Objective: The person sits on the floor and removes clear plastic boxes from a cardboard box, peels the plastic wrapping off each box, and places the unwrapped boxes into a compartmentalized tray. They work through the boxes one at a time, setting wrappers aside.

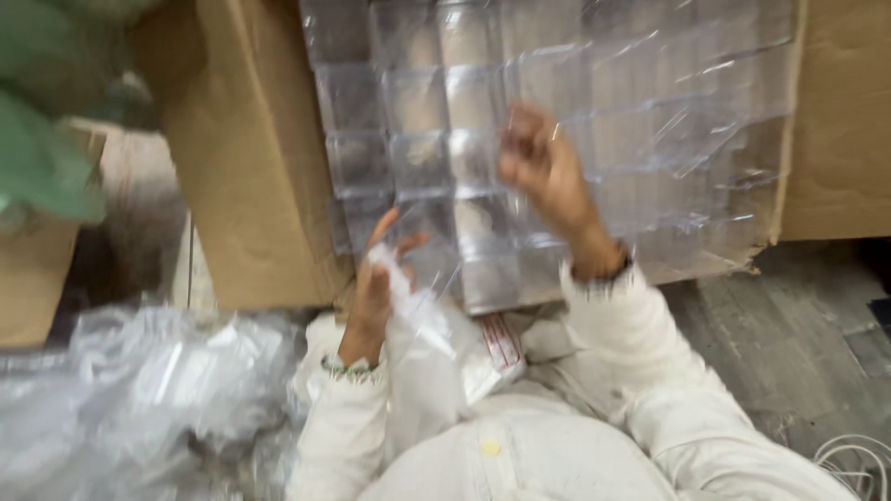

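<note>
My left hand (pixel 376 278) is closed around a crumpled clear plastic bag (pixel 422 325) that hangs down toward my lap. My right hand (pixel 543 167) is raised in front of a stack of clear plastic compartment trays (pixel 575 93) lying in an open cardboard box (pixel 251 167). The right hand's fingers are curled at the trays' surface; blur hides whether they grip anything. Both arms wear off-white sleeves.
A heap of clear plastic bags (pixel 158 390) lies at lower left. Something green (pixel 46 139) and another cardboard box (pixel 32 269) sit at the far left. Grey floor (pixel 807 325) shows at right, with white cable loops (pixel 854 464) in the lower right corner.
</note>
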A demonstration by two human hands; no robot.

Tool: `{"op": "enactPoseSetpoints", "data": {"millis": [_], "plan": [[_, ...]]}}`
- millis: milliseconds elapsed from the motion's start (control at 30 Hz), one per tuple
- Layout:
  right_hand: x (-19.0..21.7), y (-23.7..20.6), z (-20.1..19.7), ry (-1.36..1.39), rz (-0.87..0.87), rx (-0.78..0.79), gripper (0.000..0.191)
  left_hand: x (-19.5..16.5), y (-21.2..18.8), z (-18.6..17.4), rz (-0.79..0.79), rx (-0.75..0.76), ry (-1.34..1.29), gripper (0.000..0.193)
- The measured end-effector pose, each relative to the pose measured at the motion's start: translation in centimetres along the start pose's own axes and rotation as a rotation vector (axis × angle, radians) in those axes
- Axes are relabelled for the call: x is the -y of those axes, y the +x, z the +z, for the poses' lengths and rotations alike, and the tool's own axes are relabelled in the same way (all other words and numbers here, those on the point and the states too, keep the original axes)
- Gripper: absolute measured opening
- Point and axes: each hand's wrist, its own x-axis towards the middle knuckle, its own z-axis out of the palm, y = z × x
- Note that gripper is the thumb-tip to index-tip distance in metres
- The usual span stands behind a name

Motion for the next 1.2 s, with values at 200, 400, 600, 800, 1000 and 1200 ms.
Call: {"op": "enactPoseSetpoints", "data": {"millis": [200,400,600,800,1000,1200], "plan": [[0.6,-10.7,6.7,-0.204,0.016,0.103,0.087,-1.3,-0.6,4.7,0.066,0.065,0.193,0.115],[2.8,-12.0,7.6,-0.168,0.067,0.128,0.094,-3.1,-2.2,7.6,0.043,0.100,0.321,0.115],[2.4,-13.3,6.8,-0.140,0.066,0.144,0.095,-3.8,-3.5,8.1,0.055,0.084,0.475,0.113],[1.9,-14.6,8.0,-0.053,0.000,0.145,0.096,-2.8,-4.8,8.3,0.028,0.121,0.445,0.105],[1.9,-17.1,8.7,-0.417,-0.040,0.428,0.114,-3.2,-8.0,5.9,-0.316,0.099,0.200,0.083],[0.7,-18.1,6.5,-0.556,-0.147,0.533,0.087,-2.2,-10.5,5.9,-0.536,0.012,0.067,0.078]]}}
